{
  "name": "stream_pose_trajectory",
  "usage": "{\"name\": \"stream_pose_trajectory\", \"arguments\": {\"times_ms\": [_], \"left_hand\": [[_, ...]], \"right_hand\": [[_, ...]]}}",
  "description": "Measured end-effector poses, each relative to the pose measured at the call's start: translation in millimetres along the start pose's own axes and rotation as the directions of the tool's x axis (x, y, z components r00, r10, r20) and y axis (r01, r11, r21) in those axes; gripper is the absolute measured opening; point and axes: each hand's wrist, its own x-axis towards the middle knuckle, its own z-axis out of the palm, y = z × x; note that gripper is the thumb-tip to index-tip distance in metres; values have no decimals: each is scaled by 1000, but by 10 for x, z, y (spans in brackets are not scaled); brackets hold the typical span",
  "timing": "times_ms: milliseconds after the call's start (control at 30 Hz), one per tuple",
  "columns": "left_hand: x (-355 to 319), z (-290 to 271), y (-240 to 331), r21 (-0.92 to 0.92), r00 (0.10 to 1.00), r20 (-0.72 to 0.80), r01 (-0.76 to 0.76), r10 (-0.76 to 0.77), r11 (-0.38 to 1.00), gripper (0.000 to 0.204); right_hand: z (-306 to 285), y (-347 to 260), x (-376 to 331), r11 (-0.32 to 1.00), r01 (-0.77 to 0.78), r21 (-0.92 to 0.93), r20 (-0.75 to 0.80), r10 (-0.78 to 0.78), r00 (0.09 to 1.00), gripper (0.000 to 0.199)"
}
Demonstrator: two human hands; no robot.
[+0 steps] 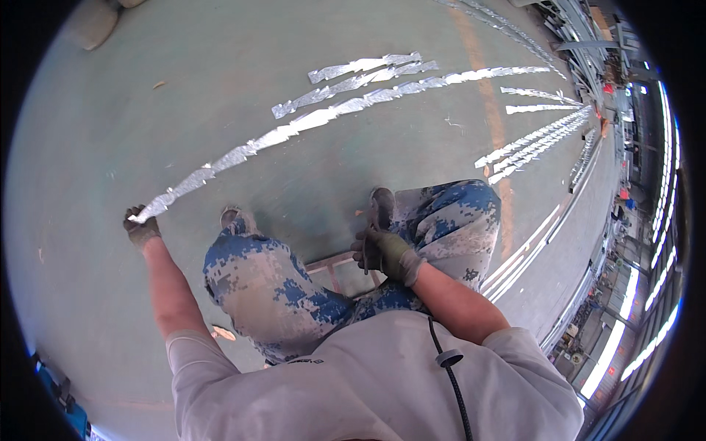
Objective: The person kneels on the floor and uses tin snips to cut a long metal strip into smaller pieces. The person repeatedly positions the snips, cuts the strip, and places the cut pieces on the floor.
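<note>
- Stretching from the near left toward the far right, one long silver strip (pixel 318 117) looks bright and shiny, its jagged outline broken into angular, flake-like sections.
- At its left end, the person's gloved left hand (pixel 141 229) has its fingers bent in around the tip, holding it.
- The gloved right hand (pixel 382 253) hangs loosely half-curled in front of the lap, well apart from the strip; whether it holds anything cannot be told.
- Two shorter silver strips (pixel 364 66) lie just beyond, roughly alongside.
- Green-grey floor (pixel 88 154) spreads widely to the left, and a band of it separates the long strip from the shoes (pixel 381 207).
- Farther right, the strip crosses an orange floor line (pixel 497 136), near more silver rows (pixel 533 135).
</note>
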Motion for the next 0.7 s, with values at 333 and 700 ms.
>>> {"name": "stream_pose_trajectory", "arguments": {"times_ms": [333,700], "left_hand": [[775,1245,-576,-121,997,73,2,7,993,15],[644,508,-1451,-106,996,-14,90,-92,990,10]], "right_hand": [[-68,116,121,997,-17,-69,-43,14,999,38],[93,153,142,992,-71,-107,-73,64,995,38]]}}
